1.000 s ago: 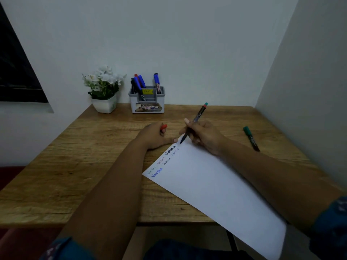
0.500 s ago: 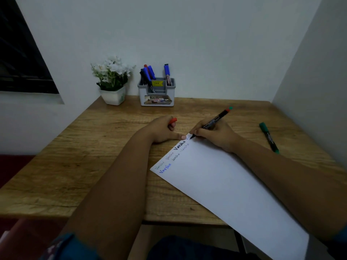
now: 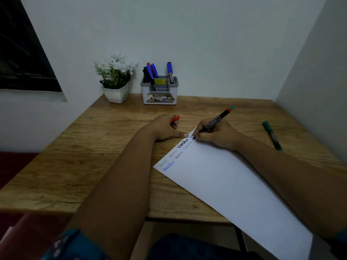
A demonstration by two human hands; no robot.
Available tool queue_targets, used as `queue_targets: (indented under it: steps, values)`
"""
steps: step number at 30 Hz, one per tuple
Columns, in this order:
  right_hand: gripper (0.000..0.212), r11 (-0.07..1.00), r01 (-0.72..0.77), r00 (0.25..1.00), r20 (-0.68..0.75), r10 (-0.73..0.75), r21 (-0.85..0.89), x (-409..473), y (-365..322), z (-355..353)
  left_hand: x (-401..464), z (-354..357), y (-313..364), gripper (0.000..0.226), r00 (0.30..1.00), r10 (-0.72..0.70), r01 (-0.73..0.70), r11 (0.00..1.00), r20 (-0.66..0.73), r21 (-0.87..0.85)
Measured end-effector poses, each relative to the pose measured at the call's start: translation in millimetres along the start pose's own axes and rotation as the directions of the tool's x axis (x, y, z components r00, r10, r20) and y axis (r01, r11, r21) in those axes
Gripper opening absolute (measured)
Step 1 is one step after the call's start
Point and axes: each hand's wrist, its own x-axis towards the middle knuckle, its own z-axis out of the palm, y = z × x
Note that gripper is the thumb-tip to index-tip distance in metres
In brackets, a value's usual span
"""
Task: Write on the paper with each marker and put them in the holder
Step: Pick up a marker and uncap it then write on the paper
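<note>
A white paper (image 3: 225, 181) lies slanted on the wooden table (image 3: 93, 156), with one word written several times in different colours near its far corner. My right hand (image 3: 216, 136) grips a black marker with a red end (image 3: 217, 119), its tip touching the paper's far corner. My left hand (image 3: 165, 128) rests on the table beside that corner, thumb at the paper's edge, closed around a red cap (image 3: 175, 118). A grey holder (image 3: 159, 93) at the back wall holds several blue, black and red markers. A green marker (image 3: 272, 136) lies on the table at the right.
A white pot of white flowers (image 3: 116, 79) stands left of the holder against the back wall. A side wall borders the table on the right. The paper's near end hangs over the table's front edge.
The view has shifted, so the table sits lower in the frame. My right hand lowered the marker from steep to flatter, and its tip has come down onto the paper's far corner.
</note>
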Motion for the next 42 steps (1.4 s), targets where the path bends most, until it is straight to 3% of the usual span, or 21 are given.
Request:
queue_targets:
  steps: [7, 19, 24, 31, 42]
  values:
    - [0.011, 0.998, -0.001, 0.999, -0.049, 0.004, 0.067, -1.4, -1.2, 0.6, -0.2, 0.1, 0.7, 0.051, 1.000, 0.003, -0.003, 1.000, 0.005, -0.013]
    - [0.007, 1.000, -0.014, 0.999, -0.036, 0.014, 0.001, -0.6, -2.5, 0.8, -1.0, 0.2, 1.3, 0.050, 1.000, 0.005, -0.005, 1.000, 0.003, -0.005]
    - [0.007, 0.996, -0.049, 0.992, -0.115, 0.058, 0.080, -0.7, 0.3, -1.0, -1.0, -0.3, 2.1, 0.049, 1.000, 0.000, 0.000, 1.000, 0.005, -0.014]
    - [0.005, 1.000, -0.018, 0.997, -0.073, 0.017, -0.012, -1.6, -2.6, -0.3, -0.9, -0.7, 1.8, 0.049, 1.000, -0.005, 0.006, 1.000, 0.015, -0.029]
    - [0.006, 1.000, -0.018, 0.994, -0.110, 0.018, -0.002, -1.9, -2.3, -1.0, -1.4, -0.1, 2.1, 0.049, 1.000, 0.002, -0.002, 1.000, 0.005, -0.030]
